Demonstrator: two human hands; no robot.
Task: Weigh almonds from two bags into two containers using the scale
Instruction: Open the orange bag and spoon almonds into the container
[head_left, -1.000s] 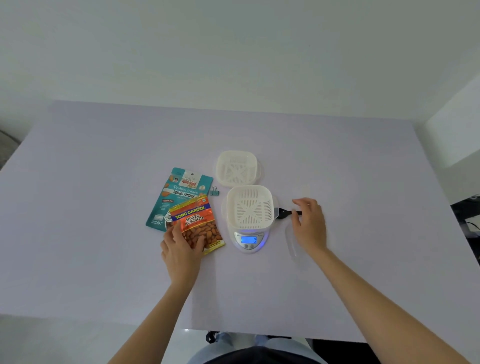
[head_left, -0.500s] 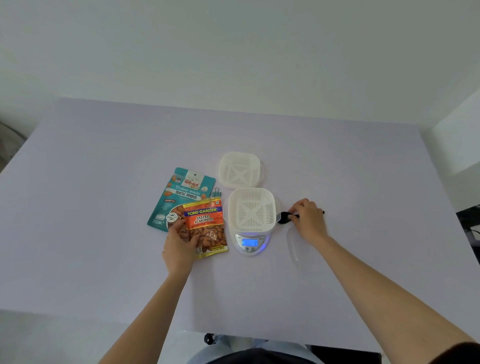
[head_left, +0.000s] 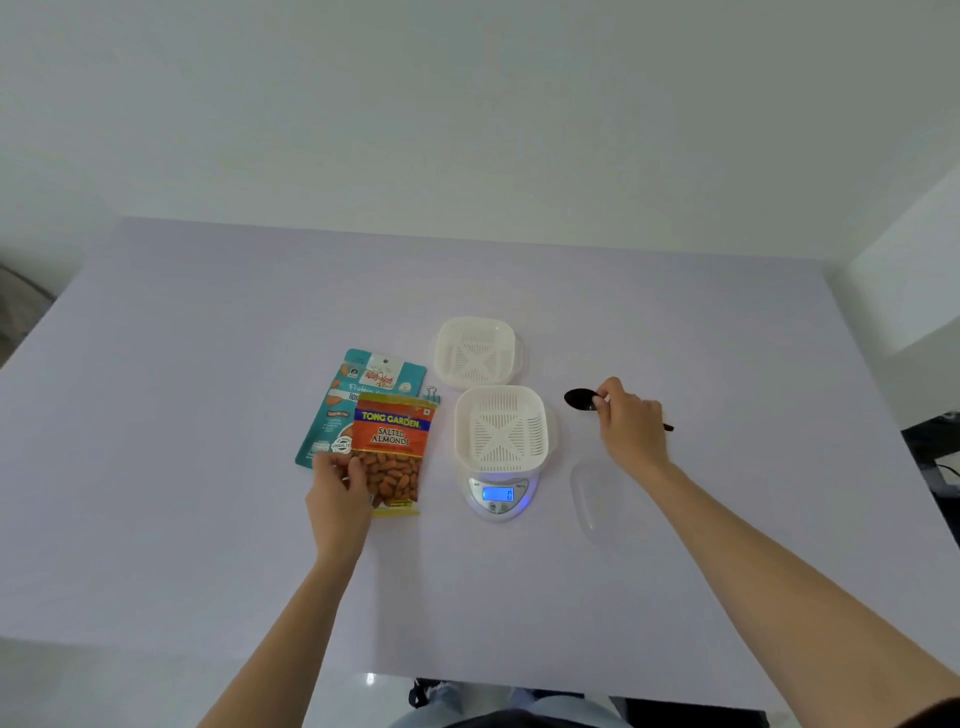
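An orange salted almonds bag (head_left: 394, 452) lies partly over a teal almond bag (head_left: 358, 395) left of the scale. My left hand (head_left: 337, 491) grips the orange bag's lower left corner. A white slotted container (head_left: 501, 428) sits on the small digital scale (head_left: 498, 493), whose blue display is lit. A second white slotted container (head_left: 475, 351) stands just behind it. My right hand (head_left: 631, 428) holds a black spoon (head_left: 581, 399) right of the scale, bowl pointing left, lifted off the table.
A small binder clip (head_left: 432, 394) lies between the teal bag and the containers. A clear plastic lid (head_left: 597, 499) rests on the lavender table (head_left: 208, 364) right of the scale. Dark equipment sits past the table's right edge.
My right hand closed on the spoon and raised it, moving right away from the container. My left hand turned the orange bag more upright over the teal one.
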